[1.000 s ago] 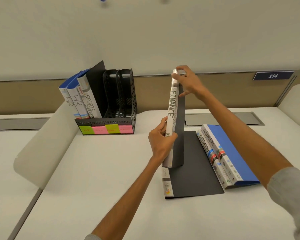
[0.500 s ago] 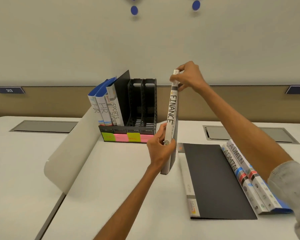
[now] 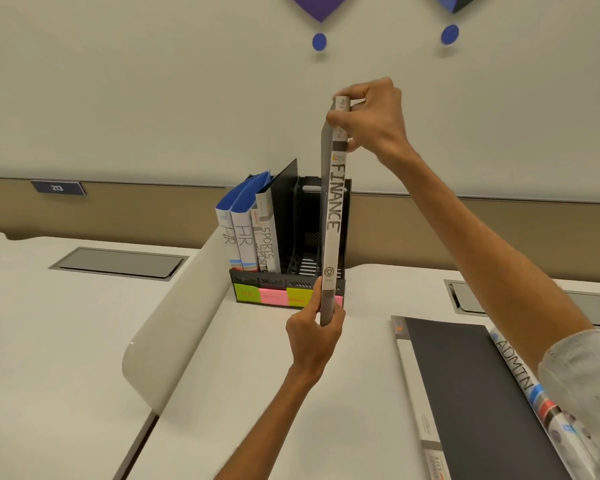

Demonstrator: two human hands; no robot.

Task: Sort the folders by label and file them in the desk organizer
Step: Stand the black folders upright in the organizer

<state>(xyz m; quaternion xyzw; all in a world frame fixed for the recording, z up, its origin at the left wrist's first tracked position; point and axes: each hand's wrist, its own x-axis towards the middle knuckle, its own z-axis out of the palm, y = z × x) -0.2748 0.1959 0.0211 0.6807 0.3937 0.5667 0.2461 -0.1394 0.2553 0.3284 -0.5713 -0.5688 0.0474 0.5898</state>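
A number plate (image 3: 58, 188) reading 213 is mounted on the rear panel at far left. Below it, a grey hatch (image 3: 118, 263) is set flush in the desk (image 3: 222, 393). A curved white divider (image 3: 174, 317) stands to the right of the hatch.

Just beside the divider, a black organizer (image 3: 257, 281) sits at the back of the desk, with green and pink labels (image 3: 273, 297) along its front edge. Its left compartments hold two blue HR folders (image 3: 243, 233), a SPORTS folder (image 3: 268, 247) and an upright black folder (image 3: 284, 202).

The left hand (image 3: 314, 337) grips the bottom end of the FINANCE folder (image 3: 335, 216), thumb on the left face and fingers curled round the right. The FINANCE folder is vertical, spine toward the camera and off the desk. It is in front of the organizer's right end and not inside a compartment. The right hand (image 3: 371, 116) pinches its top end, fingers curled over the upper edge.

To the right, a flat black folder (image 3: 465, 393) lies on the desk. An ADMIN folder (image 3: 520, 375) lies just beside its right edge, partly hidden by a grey sleeve (image 3: 582, 375).
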